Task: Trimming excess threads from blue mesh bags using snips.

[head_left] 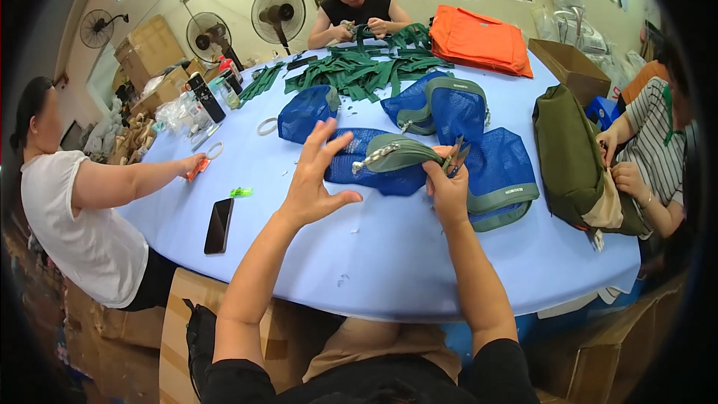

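Observation:
A blue mesh bag (pixel 393 182) with a grey-green trim panel and a pale braided cord lies in front of me, its right end raised a little. My right hand (pixel 449 191) pinches that end of the trim and also keeps a pair of small scissors (pixel 459 155), blades pointing up, in its fingers. My left hand (pixel 313 179) is open, fingers spread, near the bag's left side; whether it touches the mesh I cannot tell. More blue mesh bags lie close by: one at the left (pixel 305 114), others beyond and to the right (pixel 499 161).
Green strips (pixel 351 71) are heaped at the far side before a co-worker. An orange bag (pixel 479 41) and an olive bag (pixel 565 157), handled by another person, lie right. A phone (pixel 218 226), tape rolls and bottles (pixel 206 97) sit left, where a third person reaches in.

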### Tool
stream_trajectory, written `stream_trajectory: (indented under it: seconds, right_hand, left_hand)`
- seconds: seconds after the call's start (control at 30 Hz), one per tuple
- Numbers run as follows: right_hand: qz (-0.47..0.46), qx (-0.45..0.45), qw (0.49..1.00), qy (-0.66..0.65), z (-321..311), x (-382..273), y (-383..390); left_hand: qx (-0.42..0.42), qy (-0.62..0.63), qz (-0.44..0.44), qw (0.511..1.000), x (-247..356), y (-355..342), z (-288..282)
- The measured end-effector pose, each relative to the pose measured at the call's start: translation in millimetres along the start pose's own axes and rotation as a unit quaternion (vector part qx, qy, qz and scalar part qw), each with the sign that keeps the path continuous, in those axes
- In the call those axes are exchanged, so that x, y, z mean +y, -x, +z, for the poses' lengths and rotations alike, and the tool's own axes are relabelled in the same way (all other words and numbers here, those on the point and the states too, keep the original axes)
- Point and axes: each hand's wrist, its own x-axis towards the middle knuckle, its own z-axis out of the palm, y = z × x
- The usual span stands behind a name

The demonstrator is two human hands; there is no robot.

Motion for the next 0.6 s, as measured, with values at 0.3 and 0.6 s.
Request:
stream_trajectory:
  seconds: [0.3,0.6]
  right_hand:
    - [0.076,0.003,0.988,-0.134,2,0,-5]
    - [0.069,0.059,0.989,0.116,-18,27,-9]
  left_hand:
    - [0.113,0.215,-0.187,0.952,-7,-4,16]
    - [0.308,0.494,-0.379,0.719,-56,18,48]
